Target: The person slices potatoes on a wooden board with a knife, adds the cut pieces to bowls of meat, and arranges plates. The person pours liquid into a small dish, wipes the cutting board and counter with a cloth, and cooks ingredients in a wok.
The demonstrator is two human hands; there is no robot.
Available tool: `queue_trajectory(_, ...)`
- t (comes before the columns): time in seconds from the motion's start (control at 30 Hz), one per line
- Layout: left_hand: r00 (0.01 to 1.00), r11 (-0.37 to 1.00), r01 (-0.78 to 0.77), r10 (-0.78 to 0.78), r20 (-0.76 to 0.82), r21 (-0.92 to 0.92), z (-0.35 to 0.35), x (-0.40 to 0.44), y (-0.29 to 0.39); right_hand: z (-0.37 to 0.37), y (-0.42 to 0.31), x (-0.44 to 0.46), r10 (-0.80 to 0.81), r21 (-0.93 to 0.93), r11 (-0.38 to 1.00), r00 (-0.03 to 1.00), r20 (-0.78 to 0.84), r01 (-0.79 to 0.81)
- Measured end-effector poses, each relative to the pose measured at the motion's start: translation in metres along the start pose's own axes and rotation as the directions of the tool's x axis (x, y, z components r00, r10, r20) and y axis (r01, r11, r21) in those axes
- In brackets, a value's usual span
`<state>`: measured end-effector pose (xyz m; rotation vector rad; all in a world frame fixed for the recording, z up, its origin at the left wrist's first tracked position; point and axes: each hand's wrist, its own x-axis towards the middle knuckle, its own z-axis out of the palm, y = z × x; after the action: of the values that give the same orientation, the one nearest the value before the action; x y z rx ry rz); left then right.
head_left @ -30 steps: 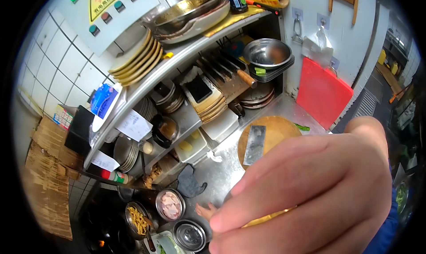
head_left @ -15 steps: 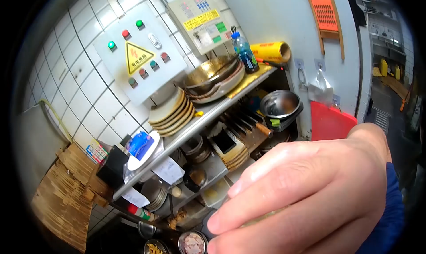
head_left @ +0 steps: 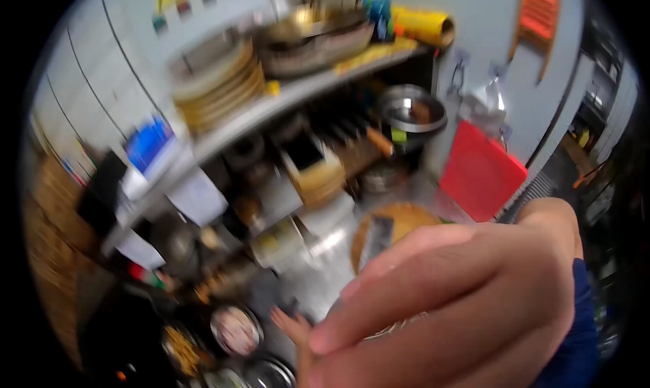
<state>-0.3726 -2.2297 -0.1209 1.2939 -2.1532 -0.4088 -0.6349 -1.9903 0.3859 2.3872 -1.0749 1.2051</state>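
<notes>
My right hand fills the lower right foreground, very close to the camera, its blue sleeve behind it. Its fingers are curled together; whatever they hold, if anything, is hidden. Far smaller and lower down, my left hand shows with fingers apart above the counter, holding nothing that I can see. Left of it stands a metal bowl of pale pink meat pieces. Partly behind my right hand, a round wooden chopping board carries a broad grey blade, seemingly a cleaver. The picture is blurred.
A metal shelf bears stacked plates and pans. Several knives hang or lie below it near steel bowls. A red board leans at the right. Yellow strips fill a container at lower left.
The view has tilted downward, bringing the counter, chopping board, blade and my left hand into sight. My right hand stays large in the foreground with fingers still curled.
</notes>
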Motion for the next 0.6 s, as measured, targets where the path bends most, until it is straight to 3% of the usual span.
queue_trajectory(0.1, 0.999, 0.999, 0.046, -0.046, 0.023, -0.007, 0.017, 0.026, -0.005, 0.040, 0.024, -0.037, 0.203, 0.215, 0.952, 0.976, 0.083, -0.217)
queue_trajectory(0.13, 0.999, 0.999, -0.035, 0.035, -0.006, 0.015, 0.025, 0.035, -0.021, 0.046, 0.028, -0.054, 0.310, 0.297, 0.894, 0.942, 0.128, -0.335)
queue_trajectory(0.17, 1.000, 1.000, 0.010, -0.010, 0.009, 0.022, 0.030, 0.044, -0.017, 0.046, 0.031, -0.076, 0.412, 0.352, 0.818, 0.890, 0.194, -0.455)
queue_trajectory(0.2, 0.999, 0.998, 0.033, -0.034, 0.016, 0.056, 0.036, 0.042, -0.026, 0.046, 0.034, -0.097, 0.506, 0.393, 0.724, 0.824, 0.256, -0.567)
queue_trajectory(0.23, 0.999, 0.996, 0.046, -0.047, 0.008, 0.078, 0.046, 0.048, -0.031, 0.038, 0.031, -0.112, 0.634, 0.284, 0.645, 0.704, 0.319, -0.710)
queue_trajectory(0.33, 0.994, 0.985, 0.095, -0.101, 0.036, 0.143, 0.055, 0.064, -0.043, 0.043, 0.024, -0.185, 0.869, 0.271, 0.370, 0.434, 0.237, -0.889)
queue_trajectory(0.37, 0.993, 0.979, 0.108, -0.114, 0.021, 0.171, 0.059, 0.070, -0.051, 0.046, 0.015, -0.205, 0.935, 0.273, 0.250, 0.306, 0.182, -0.929)
queue_trajectory(0.5, 0.983, 0.941, 0.165, -0.182, 0.032, 0.297, 0.071, 0.102, -0.078, 0.039, -0.002, -0.249, 0.996, 0.282, 0.035, 0.057, 0.070, -0.959)
queue_trajectory(0.6, 0.911, 0.840, 0.341, -0.406, 0.072, 0.421, 0.083, 0.127, -0.091, 0.036, -0.009, -0.274, 0.997, 0.335, -0.072, -0.072, 0.012, -0.940)
